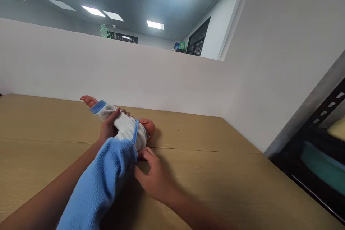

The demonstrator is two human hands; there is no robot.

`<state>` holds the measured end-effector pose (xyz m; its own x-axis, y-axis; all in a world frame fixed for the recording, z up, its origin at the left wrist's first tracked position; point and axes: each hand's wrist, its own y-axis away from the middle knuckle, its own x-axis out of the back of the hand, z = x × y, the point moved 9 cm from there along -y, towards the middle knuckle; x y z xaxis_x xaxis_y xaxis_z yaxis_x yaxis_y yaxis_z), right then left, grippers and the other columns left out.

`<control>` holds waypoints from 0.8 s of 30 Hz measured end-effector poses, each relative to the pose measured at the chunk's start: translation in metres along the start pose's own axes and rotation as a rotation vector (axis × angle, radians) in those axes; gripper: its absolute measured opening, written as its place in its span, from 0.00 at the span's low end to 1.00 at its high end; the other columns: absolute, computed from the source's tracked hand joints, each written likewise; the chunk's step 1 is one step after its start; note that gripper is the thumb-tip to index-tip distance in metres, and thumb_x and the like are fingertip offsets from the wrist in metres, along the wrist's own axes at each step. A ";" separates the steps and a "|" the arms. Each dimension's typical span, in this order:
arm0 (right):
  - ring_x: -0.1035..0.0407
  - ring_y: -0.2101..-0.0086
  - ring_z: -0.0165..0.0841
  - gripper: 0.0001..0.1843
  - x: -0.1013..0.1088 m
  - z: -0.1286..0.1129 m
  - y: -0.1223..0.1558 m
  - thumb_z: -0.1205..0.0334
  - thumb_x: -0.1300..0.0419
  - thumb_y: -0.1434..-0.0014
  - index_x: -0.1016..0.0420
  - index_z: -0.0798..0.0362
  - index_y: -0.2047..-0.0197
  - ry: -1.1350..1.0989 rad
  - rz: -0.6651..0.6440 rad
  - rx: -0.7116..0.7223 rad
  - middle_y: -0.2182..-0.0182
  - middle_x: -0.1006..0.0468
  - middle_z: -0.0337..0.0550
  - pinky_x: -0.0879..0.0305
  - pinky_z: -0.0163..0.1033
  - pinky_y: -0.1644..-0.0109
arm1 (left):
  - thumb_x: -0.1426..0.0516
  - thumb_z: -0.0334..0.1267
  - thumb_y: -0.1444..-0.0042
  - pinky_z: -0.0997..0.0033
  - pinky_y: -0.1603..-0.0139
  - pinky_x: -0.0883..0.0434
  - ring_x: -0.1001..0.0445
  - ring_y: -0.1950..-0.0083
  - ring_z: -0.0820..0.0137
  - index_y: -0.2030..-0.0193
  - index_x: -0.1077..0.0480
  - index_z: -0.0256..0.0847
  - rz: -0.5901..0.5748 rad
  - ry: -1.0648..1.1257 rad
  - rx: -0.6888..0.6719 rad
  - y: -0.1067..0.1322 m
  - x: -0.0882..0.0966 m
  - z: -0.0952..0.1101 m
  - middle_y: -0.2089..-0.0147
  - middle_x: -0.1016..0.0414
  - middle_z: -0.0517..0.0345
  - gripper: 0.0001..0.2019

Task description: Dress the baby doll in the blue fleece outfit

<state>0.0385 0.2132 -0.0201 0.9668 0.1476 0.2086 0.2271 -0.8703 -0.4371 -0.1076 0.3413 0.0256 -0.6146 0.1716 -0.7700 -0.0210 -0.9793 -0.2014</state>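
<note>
A baby doll (147, 128) lies on its side over the table, its head pointing right. It wears a white top (125, 124) with blue trim, and one arm stretches to the upper left with a blue cuff. My left hand (110, 124) is wrapped around that white sleeve. A blue fleece garment (97, 176) hangs from the doll's shoulder area toward the lower left, covering part of my left forearm. At the garment's edge below the doll's shoulder, my right hand (152, 174) has its thumb and fingers closed on the fabric; the fingertips are partly hidden.
The brown tabletop (188, 136) has seams running across it. A low white partition (151, 79) stands along its far edge, joined to a white wall on the right. Beyond the table's right edge is a black rack (312, 143) with a teal item (323, 165).
</note>
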 end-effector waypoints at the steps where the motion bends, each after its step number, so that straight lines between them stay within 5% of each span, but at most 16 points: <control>1: 0.29 0.53 0.42 0.03 0.000 0.002 0.001 0.61 0.35 0.38 0.23 0.49 0.60 -0.047 -0.026 -0.013 0.57 0.24 0.43 0.32 0.48 0.43 | 0.27 0.43 0.48 0.55 0.57 0.15 0.19 0.68 0.58 0.69 0.31 0.42 -0.032 0.005 0.039 0.003 -0.004 -0.005 0.72 0.27 0.60 0.17; 5: 0.29 0.53 0.42 0.13 0.002 0.025 0.007 0.55 0.42 0.34 0.24 0.45 0.48 -0.278 -0.069 -0.205 0.57 0.23 0.42 0.32 0.49 0.43 | 0.30 0.44 0.45 0.51 0.54 0.15 0.18 0.67 0.57 0.68 0.33 0.43 -0.088 0.033 0.157 0.009 -0.011 -0.016 0.72 0.28 0.59 0.15; 9: 0.33 0.40 0.45 0.24 0.001 0.033 0.005 0.47 0.39 0.33 0.29 0.41 0.36 -0.356 0.019 -0.293 0.45 0.22 0.44 0.40 0.52 0.31 | 0.35 0.44 0.39 0.52 0.57 0.15 0.20 0.69 0.59 0.69 0.34 0.43 -0.059 0.057 0.217 0.011 -0.008 -0.023 0.73 0.30 0.60 0.14; 15: 0.31 0.60 0.37 0.21 0.009 0.016 -0.004 0.40 0.34 0.35 0.36 0.45 0.56 -0.346 0.119 -0.160 0.63 0.27 0.37 0.33 0.45 0.49 | 0.33 0.41 0.42 0.60 0.63 0.16 0.22 0.73 0.64 0.69 0.32 0.42 -0.018 0.045 0.241 0.015 -0.007 -0.021 0.73 0.28 0.62 0.13; 20: 0.31 0.54 0.38 0.20 0.027 -0.018 0.001 0.49 0.33 0.35 0.38 0.43 0.48 -0.126 0.176 -0.013 0.53 0.30 0.40 0.33 0.47 0.45 | 0.25 0.41 0.53 0.69 0.69 0.19 0.21 0.72 0.66 0.67 0.28 0.41 0.019 -0.009 0.141 0.018 -0.006 -0.021 0.72 0.24 0.63 0.17; 24: 0.34 0.42 0.44 0.09 0.041 -0.062 -0.001 0.51 0.34 0.33 0.23 0.45 0.54 0.174 0.239 0.180 0.48 0.31 0.46 0.38 0.53 0.34 | 0.20 0.43 0.59 0.73 0.71 0.21 0.21 0.71 0.67 0.66 0.24 0.39 -0.044 -0.063 0.141 0.029 -0.020 -0.034 0.70 0.22 0.61 0.21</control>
<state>0.0709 0.1914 0.0429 0.9644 -0.1465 0.2203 0.0280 -0.7715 -0.6356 -0.0688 0.3136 0.0146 -0.6590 0.2120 -0.7216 -0.1566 -0.9771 -0.1441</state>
